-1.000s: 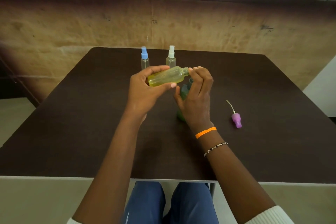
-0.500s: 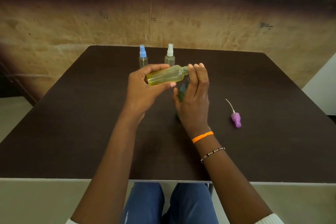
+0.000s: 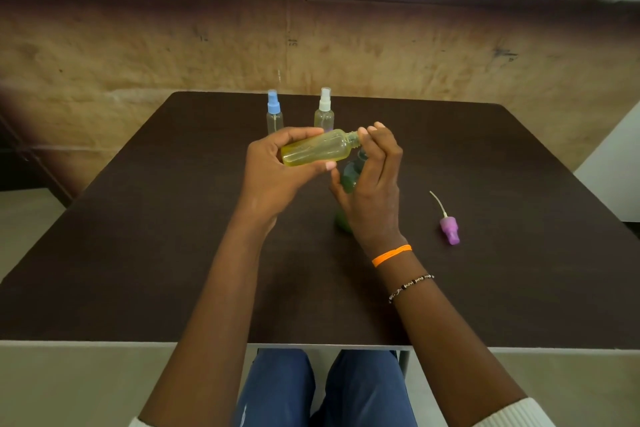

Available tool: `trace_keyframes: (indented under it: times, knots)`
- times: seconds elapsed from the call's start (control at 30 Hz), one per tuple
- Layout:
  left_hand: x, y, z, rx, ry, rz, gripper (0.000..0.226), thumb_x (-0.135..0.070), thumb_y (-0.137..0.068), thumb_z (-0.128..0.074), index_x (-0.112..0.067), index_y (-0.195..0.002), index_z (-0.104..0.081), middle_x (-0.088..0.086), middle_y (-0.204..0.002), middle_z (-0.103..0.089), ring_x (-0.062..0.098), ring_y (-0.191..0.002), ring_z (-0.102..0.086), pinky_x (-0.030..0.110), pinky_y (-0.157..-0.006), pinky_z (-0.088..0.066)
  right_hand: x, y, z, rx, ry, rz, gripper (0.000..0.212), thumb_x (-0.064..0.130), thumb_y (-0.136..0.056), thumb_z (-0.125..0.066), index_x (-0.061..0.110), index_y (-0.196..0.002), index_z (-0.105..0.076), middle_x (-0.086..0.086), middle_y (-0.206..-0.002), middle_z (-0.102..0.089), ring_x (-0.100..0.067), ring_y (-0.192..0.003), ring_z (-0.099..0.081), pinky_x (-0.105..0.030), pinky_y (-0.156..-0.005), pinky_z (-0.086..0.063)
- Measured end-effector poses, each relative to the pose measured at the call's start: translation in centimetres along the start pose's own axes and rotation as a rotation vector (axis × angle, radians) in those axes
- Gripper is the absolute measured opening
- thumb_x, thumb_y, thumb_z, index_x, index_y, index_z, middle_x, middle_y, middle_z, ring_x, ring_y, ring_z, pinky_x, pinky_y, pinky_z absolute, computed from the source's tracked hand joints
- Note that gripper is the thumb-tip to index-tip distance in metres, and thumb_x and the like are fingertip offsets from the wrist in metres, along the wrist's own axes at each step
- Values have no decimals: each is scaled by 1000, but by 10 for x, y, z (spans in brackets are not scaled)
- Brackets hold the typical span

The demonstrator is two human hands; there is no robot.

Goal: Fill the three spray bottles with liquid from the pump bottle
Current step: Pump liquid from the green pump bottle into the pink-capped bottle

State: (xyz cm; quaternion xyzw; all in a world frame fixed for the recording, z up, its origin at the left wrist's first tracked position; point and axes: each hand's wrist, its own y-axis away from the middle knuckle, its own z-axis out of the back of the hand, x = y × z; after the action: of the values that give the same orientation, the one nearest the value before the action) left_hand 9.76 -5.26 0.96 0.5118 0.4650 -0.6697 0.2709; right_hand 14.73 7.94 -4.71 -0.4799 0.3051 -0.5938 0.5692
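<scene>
My left hand [image 3: 273,177] grips a capless spray bottle [image 3: 317,149] holding yellow liquid. It is tipped almost flat, with its open neck pointing right. My right hand [image 3: 372,191] wraps the green pump bottle [image 3: 348,177], which stands on the table. The thumb is on its left side and the fingers reach up over its top, right at the spray bottle's neck. That hand hides the pump head. Two more spray bottles stand behind, one with a blue cap [image 3: 274,114] and one with a white cap [image 3: 324,113]. Both look nearly clear.
A purple spray cap [image 3: 449,227] with its thin dip tube lies on the dark brown table [image 3: 138,253], to the right of my right hand. A worn brown wall runs behind the table. My knees show under the near edge.
My right fingers were curled down over the pump top a second ago, then straightened upward, and now bend slightly again. The held spray bottle has stayed in about the same place.
</scene>
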Motion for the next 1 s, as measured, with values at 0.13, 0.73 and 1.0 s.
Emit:
trace_keyframes:
  times: [0.13,0.73,1.0]
  knots:
    - [0,-1,-1,-12,-13,-5,43,-5,-61,-85,-20,-99,-69,-1,-98,-71,11,-93,-68,24,-79,-56,1,-3,-2,-35,-21,-17,69,2,-72,-79,7,-126,-35,-8,-125,-31,-28,-122,-40,-40,-93,-52]
    - [-2,-1,2,-20,-38,-5,44,-5,-61,-84,-19,-101,-69,-5,-97,-71,7,-92,-68,22,-78,-55,3,-3,-3,-37,-3,-40,67,1,-71,-79,8,-124,-37,-8,-124,-30,-27,-121,-40,-38,-92,-53]
    - [-6,-1,0,-27,-35,-11,45,-5,-62,-84,-18,-102,-68,-6,-97,-70,6,-93,-68,22,-79,-55,2,-1,-1,32,72,13,77,3,-75,-77,3,-135,-29,-9,-136,-25,-30,-134,-28,-37,-107,-36]
